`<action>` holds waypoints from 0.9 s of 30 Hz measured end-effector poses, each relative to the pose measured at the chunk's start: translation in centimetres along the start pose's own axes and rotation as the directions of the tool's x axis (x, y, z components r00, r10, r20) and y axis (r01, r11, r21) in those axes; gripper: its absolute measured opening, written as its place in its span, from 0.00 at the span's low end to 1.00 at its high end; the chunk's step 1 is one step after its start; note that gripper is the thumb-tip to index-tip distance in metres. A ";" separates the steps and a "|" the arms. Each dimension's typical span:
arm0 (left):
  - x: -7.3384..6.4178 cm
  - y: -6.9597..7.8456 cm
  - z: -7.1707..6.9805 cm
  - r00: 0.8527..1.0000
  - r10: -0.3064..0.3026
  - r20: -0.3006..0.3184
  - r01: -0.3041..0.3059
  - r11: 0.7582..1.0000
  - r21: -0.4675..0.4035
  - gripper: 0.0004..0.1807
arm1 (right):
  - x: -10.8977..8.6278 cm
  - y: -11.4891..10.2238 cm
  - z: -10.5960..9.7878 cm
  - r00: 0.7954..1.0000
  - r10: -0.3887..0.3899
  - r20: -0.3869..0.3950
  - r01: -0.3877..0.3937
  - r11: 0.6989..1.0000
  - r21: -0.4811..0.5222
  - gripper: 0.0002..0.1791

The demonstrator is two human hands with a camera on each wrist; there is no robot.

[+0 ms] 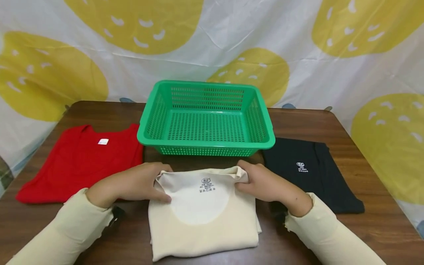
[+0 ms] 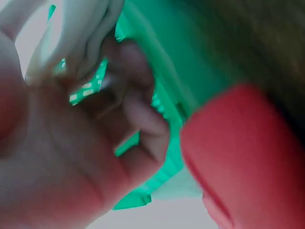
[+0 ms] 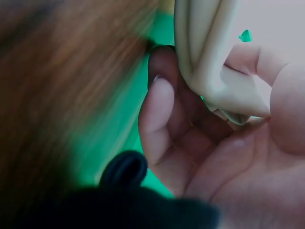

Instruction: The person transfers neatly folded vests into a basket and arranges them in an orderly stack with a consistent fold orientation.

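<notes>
A folded cream shirt (image 1: 205,228) with a paler inside and printed label lies at the front middle of the table, its far edge raised. At that edge's left corner my left hand (image 1: 140,184) grips the cloth, thumb on the near face. The right corner is pinched by my right hand (image 1: 260,180). Both wrist views show curled fingers around the folded cloth, the left one blurred. Just beyond the shirt stands a green plastic basket (image 1: 205,143), with nothing inside it.
To the left lies a folded red shirt (image 1: 86,162) with a white tag. A folded black shirt (image 1: 318,187) lies on the right, its corner close to the basket. Behind the brown table (image 1: 298,121) hangs a white cloth with yellow shapes (image 1: 248,70).
</notes>
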State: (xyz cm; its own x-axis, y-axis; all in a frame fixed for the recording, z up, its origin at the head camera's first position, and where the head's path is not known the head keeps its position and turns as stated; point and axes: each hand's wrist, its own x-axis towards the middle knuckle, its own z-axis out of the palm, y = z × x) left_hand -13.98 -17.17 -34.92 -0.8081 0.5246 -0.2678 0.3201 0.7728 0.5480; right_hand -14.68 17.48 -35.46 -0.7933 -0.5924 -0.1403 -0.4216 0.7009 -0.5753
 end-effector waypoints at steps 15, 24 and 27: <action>-0.2 0.1 -0.2 0.994 0.067 0.084 -0.061 0.995 -0.077 0.29 | -0.1 0.7 -0.3 0.993 0.055 0.103 -0.065 0.993 0.103 0.37; -0.1 0.1 -0.2 0.992 0.078 0.096 -0.070 0.994 -0.081 0.24 | 0.1 0.7 -0.8 0.990 0.049 0.135 -0.063 0.993 0.103 0.44; -0.1 0.1 -0.1 0.990 0.061 0.128 -0.051 0.995 -0.080 0.27 | 0.1 0.9 -0.8 0.988 0.024 0.152 -0.045 0.990 0.131 0.37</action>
State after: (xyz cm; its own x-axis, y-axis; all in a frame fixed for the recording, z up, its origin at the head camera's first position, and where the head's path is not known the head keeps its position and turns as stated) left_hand -13.92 -17.24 -34.76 -0.7171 0.6124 -0.3328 0.3207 0.7138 0.6227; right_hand -15.53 18.36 -35.39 -0.7273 -0.6287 -0.2752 -0.3248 0.6686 -0.6690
